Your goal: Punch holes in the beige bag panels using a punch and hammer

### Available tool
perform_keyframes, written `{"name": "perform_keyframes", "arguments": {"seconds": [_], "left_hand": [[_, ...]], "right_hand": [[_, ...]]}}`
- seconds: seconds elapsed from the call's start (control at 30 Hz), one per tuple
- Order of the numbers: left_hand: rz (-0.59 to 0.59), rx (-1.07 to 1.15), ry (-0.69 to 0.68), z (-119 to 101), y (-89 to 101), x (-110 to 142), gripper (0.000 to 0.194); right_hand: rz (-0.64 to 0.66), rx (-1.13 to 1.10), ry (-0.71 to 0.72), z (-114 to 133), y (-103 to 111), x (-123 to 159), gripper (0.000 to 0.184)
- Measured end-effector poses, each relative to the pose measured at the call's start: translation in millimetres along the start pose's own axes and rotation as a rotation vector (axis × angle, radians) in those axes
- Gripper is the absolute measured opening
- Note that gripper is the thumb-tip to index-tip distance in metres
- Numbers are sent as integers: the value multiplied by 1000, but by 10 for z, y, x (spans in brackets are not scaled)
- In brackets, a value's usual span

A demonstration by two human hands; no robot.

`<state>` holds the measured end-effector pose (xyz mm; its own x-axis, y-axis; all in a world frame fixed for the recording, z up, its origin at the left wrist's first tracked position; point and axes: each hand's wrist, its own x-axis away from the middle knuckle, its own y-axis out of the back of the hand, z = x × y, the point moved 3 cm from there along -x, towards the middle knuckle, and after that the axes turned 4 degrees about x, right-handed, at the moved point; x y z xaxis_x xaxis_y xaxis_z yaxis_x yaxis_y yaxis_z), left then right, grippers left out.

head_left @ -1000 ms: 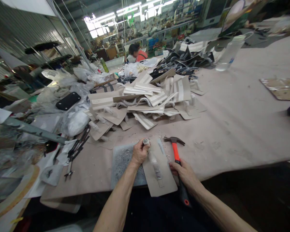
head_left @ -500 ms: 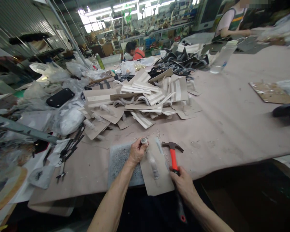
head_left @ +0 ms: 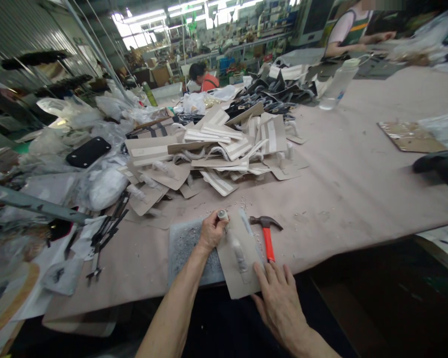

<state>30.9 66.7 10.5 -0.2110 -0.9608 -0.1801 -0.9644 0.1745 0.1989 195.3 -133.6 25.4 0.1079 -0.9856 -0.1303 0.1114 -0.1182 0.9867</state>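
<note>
My left hand [head_left: 211, 231] is closed around a small pale cylinder with a round metal end [head_left: 222, 215], at the upper left edge of a grey-beige panel [head_left: 231, 276]. A plastic-wrapped handle [head_left: 239, 254] runs along the panel's face. The panel lies partly over a grey, scuffed slab [head_left: 184, 248]. My right hand [head_left: 280, 298] has its fingers stretched out, with the index fingertip at the panel's lower right edge and the thumb below it. Just beyond those fingers, a claw hammer with a red handle [head_left: 269, 243] lies on the table, its grip end hidden by the hand.
Many similar panels [head_left: 216, 154] are heaped ahead, with dark pieces [head_left: 276, 89] behind. A clear bottle [head_left: 339, 84] stands at the back right. Plastic bags [head_left: 104, 184] and black strips [head_left: 110, 228] lie left on the brown-covered table [head_left: 339, 189]. Two people work farther off.
My right hand has let go of the hammer, leaving it on the table, and has opened at the panel's right edge. My left hand keeps its hold. The view has shifted slightly.
</note>
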Motion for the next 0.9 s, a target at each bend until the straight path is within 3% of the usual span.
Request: {"name": "perform_keyframes", "arguments": {"seconds": [0.17,0.3,0.4,0.53,0.63,0.77,0.9], "left_hand": [[38,-39,-25,-56,4,-28,16],[56,-67,-47,-87,-2,-26,15],[43,-75,-46,-101,-4,-9,16],[13,-75,-25,-113,-7,14,19],[6,-73,-24,-120,-10,22,19],[48,-100,-49,-150,-15,16,18],[104,-122,-54,-172,-2,-7,16]], "right_hand": [[-115,25,89,11,-20,142,58],[-172,-71,193,26,-62,227,39],[-182,-191,196,40,-25,199,32],[-108,-293,92,-90,83,57,23],[-47,-219,-54,-321,69,-67,22],[132,-193,-252,-544,-121,-163,37],[223,-307,-340,-568,-233,-241,52]]}}
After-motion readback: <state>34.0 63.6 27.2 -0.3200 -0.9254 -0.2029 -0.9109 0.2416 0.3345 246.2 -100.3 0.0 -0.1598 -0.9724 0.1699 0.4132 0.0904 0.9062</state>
